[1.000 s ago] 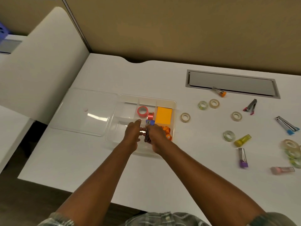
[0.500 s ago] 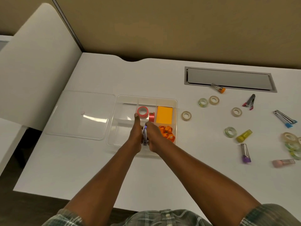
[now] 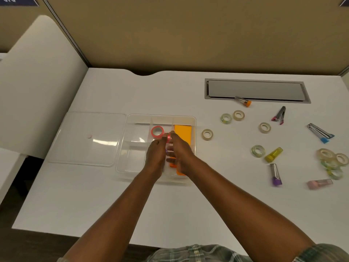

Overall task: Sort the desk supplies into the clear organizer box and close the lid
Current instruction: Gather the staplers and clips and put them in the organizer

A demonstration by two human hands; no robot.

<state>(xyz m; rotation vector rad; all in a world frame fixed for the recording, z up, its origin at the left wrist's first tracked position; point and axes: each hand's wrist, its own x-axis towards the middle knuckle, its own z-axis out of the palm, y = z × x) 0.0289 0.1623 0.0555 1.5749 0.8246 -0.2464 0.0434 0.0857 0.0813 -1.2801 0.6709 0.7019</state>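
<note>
The clear organizer box (image 3: 132, 119) lies open mid-desk, its lid (image 3: 88, 138) flat beside it on the left. Inside are a pink tape roll (image 3: 157, 131), a second pink roll on edge (image 3: 168, 137), an orange sticky pad (image 3: 182, 134) and orange clips (image 3: 172, 165). Both hands hover over the box's front middle. My left hand (image 3: 155, 156) is curled around a small metal clip with a purple tip (image 3: 166, 150), mostly hidden between the hands. My right hand (image 3: 180, 153) has its fingers spread, touching the left hand.
Loose on the desk to the right: several tape rolls (image 3: 207, 134), a pile of rolls (image 3: 332, 161), yellow (image 3: 273, 154), purple (image 3: 275, 174), pink (image 3: 319, 184) and orange-capped (image 3: 243, 101) tubes, two metal clips (image 3: 279, 116) (image 3: 320, 133). A grey cable hatch (image 3: 256, 90) sits behind.
The hands have lowered the purple-tipped clip deeper into the box's front middle section. My right hand's fingers have opened and spread.
</note>
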